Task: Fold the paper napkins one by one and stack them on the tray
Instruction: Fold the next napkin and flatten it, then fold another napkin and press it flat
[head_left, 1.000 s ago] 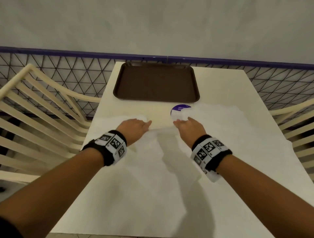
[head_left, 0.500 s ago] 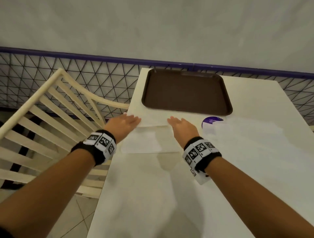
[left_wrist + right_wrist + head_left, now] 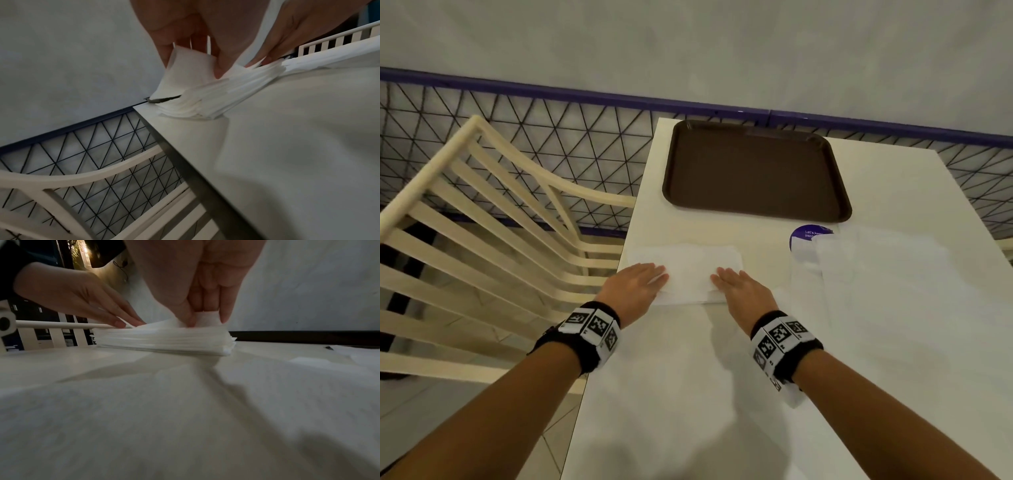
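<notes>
A stack of white paper napkins (image 3: 688,265) lies near the table's left edge, in front of the brown tray (image 3: 753,209), which holds nothing. My left hand (image 3: 654,274) lies on the stack's near left part. In the left wrist view it (image 3: 193,65) pinches a raised edge of the top napkin (image 3: 191,71). My right hand (image 3: 722,275) is on the near right part. In the right wrist view it (image 3: 205,318) pinches the top napkin's edge (image 3: 205,321) between thumb and fingers above the stack (image 3: 164,340).
Larger unfolded white sheets (image 3: 880,270) lie to the right, partly covering a round purple sticker (image 3: 808,234). A cream slatted chair (image 3: 493,222) stands just off the table's left edge. A wire mesh fence (image 3: 551,126) runs behind the table.
Both hands have moved left from the table's middle to the napkin stack by the left edge. They now lie on its near part and lift the top napkin's edge.
</notes>
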Action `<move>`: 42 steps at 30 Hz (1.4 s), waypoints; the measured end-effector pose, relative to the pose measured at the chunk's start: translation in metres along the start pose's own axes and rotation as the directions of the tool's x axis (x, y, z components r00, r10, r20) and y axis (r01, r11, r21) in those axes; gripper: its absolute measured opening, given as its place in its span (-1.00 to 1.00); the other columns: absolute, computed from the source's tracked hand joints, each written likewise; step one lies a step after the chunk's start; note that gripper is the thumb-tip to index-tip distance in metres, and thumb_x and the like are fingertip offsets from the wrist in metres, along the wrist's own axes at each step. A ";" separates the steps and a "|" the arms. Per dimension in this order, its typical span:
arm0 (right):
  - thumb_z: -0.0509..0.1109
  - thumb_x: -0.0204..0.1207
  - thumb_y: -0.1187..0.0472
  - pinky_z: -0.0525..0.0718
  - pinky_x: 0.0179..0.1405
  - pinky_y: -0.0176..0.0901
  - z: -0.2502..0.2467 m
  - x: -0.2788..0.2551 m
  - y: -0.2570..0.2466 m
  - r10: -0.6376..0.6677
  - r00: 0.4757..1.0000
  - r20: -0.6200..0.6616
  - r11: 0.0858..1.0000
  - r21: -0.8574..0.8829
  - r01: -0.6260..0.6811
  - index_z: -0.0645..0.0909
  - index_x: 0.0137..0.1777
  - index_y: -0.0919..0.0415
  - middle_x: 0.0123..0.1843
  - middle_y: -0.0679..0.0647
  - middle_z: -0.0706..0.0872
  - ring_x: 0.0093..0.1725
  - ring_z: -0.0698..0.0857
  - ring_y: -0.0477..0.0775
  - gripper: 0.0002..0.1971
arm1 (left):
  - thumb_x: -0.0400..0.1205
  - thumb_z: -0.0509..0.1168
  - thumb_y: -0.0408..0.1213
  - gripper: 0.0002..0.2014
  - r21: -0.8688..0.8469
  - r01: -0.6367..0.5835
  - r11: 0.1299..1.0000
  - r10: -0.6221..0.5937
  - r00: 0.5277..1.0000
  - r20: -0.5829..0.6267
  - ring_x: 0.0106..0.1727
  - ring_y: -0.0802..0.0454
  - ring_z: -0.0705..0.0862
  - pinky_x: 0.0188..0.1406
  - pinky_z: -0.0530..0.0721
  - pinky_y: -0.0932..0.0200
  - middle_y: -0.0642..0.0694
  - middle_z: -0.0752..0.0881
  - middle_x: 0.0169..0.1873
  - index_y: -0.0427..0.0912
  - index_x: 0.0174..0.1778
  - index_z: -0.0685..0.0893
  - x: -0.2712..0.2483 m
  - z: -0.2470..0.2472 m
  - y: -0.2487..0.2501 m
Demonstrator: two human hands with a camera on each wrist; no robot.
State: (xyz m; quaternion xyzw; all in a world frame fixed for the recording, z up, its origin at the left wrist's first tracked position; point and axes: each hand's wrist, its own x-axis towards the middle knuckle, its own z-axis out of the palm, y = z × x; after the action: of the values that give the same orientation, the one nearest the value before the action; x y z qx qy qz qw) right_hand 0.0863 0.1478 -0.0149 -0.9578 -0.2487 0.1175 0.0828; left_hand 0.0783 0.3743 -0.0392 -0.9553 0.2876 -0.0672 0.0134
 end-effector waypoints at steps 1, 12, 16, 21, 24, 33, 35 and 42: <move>0.03 0.56 0.61 0.16 0.63 -0.05 -0.001 -0.001 0.000 0.001 0.999 0.046 1.000 0.026 -0.003 0.27 0.58 0.31 0.63 0.22 0.25 0.61 0.29 0.19 -0.43 | -0.04 0.70 -0.41 -0.50 -0.016 0.000 1.000 0.000 1.000 -0.013 -0.20 -0.12 0.83 -0.30 0.78 0.01 -0.18 0.83 -0.15 -0.28 -0.15 0.84 0.000 -0.001 0.000; -0.08 0.74 0.16 -0.06 0.65 -0.08 0.007 -0.019 0.016 0.063 0.983 0.174 0.997 -0.049 -0.055 0.07 0.64 0.21 0.69 0.08 0.07 0.68 0.08 0.02 -0.52 | 0.46 0.03 0.04 -0.47 -0.011 0.002 1.000 -0.002 0.999 0.036 -0.19 -0.10 0.83 -0.28 0.77 0.00 -0.13 0.83 -0.14 -0.20 -0.14 0.84 -0.007 0.012 0.005; -0.04 0.74 0.18 -0.08 0.64 -0.17 -0.004 -0.061 0.067 0.262 0.959 0.111 0.965 -0.009 -0.262 0.03 0.66 0.15 0.70 0.04 0.02 0.68 0.05 -0.03 -0.50 | 0.45 0.05 -0.01 -0.53 -0.075 0.013 0.997 -0.017 0.999 -0.050 -0.18 -0.11 0.81 -0.19 0.76 -0.02 -0.11 0.82 -0.19 -0.17 -0.16 0.83 0.020 -0.006 0.027; 0.02 0.72 0.21 0.05 0.61 -0.21 -0.012 -0.130 0.145 0.565 0.822 0.075 0.820 0.062 -0.569 0.09 0.65 0.13 0.70 0.04 0.05 0.67 0.09 0.01 -0.50 | 0.44 0.07 -0.10 -0.60 -0.114 -0.143 0.983 0.127 0.983 -0.132 -0.24 -0.05 0.80 -0.26 0.75 0.13 -0.07 0.81 -0.25 -0.14 -0.21 0.82 0.067 -0.020 0.079; 0.08 0.71 0.17 0.16 0.60 -0.12 -0.018 -0.154 0.182 0.670 0.736 0.099 0.724 0.135 -0.677 0.12 0.64 0.14 0.69 0.04 0.07 0.66 0.14 0.05 -0.49 | 0.42 0.06 -0.13 -0.61 -0.135 -0.202 0.970 0.184 0.974 -0.133 -0.28 -0.01 0.80 -0.30 0.74 0.17 -0.04 0.80 -0.28 -0.12 -0.23 0.81 0.094 -0.024 0.109; 0.12 0.69 0.08 0.36 0.48 -0.04 -0.023 -0.157 0.214 0.558 0.811 0.177 0.820 0.028 -0.571 0.24 0.59 0.12 0.58 0.08 0.35 0.54 0.37 0.15 -0.52 | 0.18 0.59 -0.32 -0.72 -0.167 -0.226 0.960 0.216 0.973 -0.076 -0.31 -0.02 0.79 -0.34 0.74 0.13 -0.05 0.79 -0.29 -0.14 -0.19 0.81 0.131 -0.037 0.172; 0.08 0.69 0.14 0.44 0.39 -0.03 -0.024 -0.155 0.218 0.527 0.835 0.158 0.847 -0.025 -0.530 0.31 0.54 0.18 0.51 0.12 0.44 0.46 0.44 0.18 -0.58 | 0.30 0.55 -0.34 -0.72 -0.217 -0.175 0.960 0.173 0.985 -0.027 -0.19 -0.08 0.78 -0.20 0.74 0.04 -0.10 0.80 -0.18 -0.19 -0.07 0.80 0.135 -0.038 0.181; 0.02 0.70 0.21 0.58 0.08 -0.05 -0.028 -0.153 0.228 0.476 0.877 0.062 0.879 -0.040 -0.475 0.55 0.24 0.30 0.23 0.19 0.64 0.19 0.62 0.23 -0.68 | 0.53 0.37 -0.30 -0.72 -0.265 -0.066 0.962 0.098 0.989 0.112 0.03 -0.17 0.74 0.01 0.66 -0.02 -0.16 0.76 0.05 -0.22 0.16 0.72 0.141 -0.032 0.202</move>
State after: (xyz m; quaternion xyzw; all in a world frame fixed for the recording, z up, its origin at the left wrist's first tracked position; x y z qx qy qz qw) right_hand 0.0679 -0.1278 -0.0092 -0.9858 -0.0101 0.1647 0.0315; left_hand 0.0800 0.1285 -0.0035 -0.9384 0.3319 0.0312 -0.0915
